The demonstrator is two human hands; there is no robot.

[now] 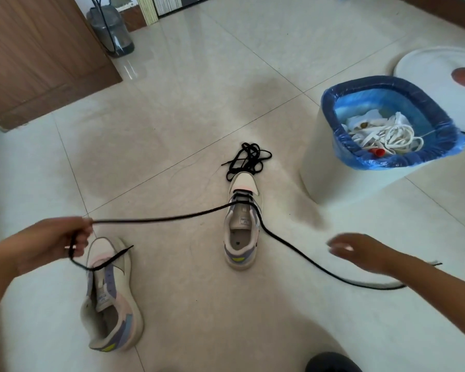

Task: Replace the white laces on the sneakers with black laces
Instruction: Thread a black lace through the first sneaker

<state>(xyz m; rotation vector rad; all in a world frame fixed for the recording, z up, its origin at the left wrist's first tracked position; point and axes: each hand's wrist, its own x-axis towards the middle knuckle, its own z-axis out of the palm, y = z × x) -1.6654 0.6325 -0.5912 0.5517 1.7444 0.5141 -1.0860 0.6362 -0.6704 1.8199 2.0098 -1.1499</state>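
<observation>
**Head view: right lace end lies behind your open hand**

Head view shows the black lace already threaded through the lowest eyelets of the far sneaker, which stands on the floor with its toe pointing away from you. Your left hand is clenched on the left run, pulled out sideways and nearly level, its tip dangling over the near sneaker, which has no lace.

Your right hand is released, fingers spread, holding nothing. The right run curves from the shoe along the floor, passes under that forearm and ends just beyond the wrist, on its outer side. So this hand is the nearer one, and judging by that, it must turn back and outward to catch the tip. A spare lace lies bundled at the far sneaker's toe; white laces sit in the bin.
</observation>
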